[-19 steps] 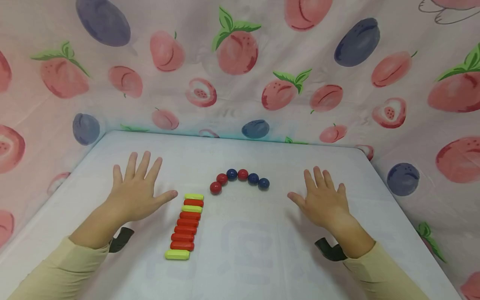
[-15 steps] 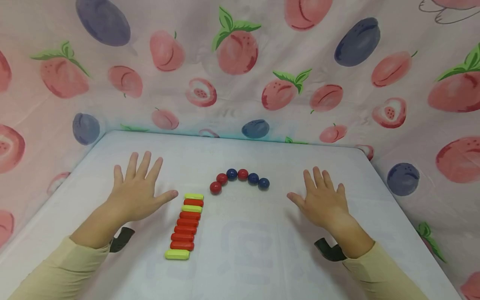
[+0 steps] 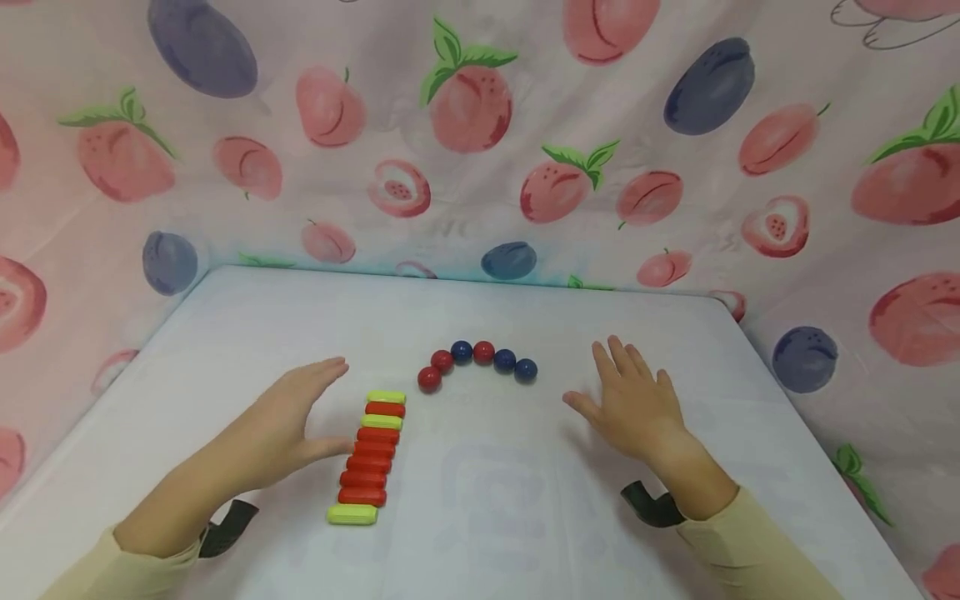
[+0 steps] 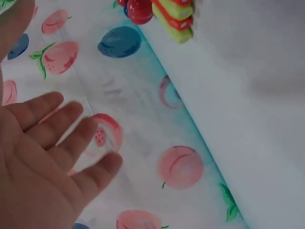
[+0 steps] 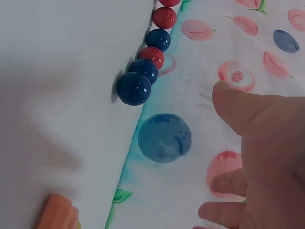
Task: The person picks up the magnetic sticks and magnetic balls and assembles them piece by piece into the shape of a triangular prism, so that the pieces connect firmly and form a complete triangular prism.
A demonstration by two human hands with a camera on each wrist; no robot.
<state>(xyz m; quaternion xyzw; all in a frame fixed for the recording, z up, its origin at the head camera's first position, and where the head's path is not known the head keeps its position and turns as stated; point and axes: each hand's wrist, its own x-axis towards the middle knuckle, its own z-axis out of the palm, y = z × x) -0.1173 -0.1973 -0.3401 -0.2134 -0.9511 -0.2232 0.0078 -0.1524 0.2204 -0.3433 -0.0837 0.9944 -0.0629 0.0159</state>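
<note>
My left hand (image 3: 273, 433) hovers at the left of a slanting row of short red and yellow-green sticks (image 3: 371, 462). Its fingers are straight, with the thumb held apart and overlapping the row's edge in the head view. My right hand (image 3: 637, 408) is spread above the right part of the table, and it holds nothing. Between the hands, farther back, three red and three blue balls (image 3: 483, 352) form an arc. The left wrist view has the stick row (image 4: 176, 21) at its top edge, while the ball arc (image 5: 134, 88) shows at the top of the right wrist view.
A white cloth covers the tabletop (image 3: 495, 533). Behind it and along both sides hangs a pink fruit-print curtain (image 3: 450, 225). Dark curved mounts (image 3: 228, 529) are strapped under both wrists.
My left hand has turned on its side and come nearer, its thumb now over the stick row's edge. My right hand has shifted slightly left. Sticks and balls stay put.
</note>
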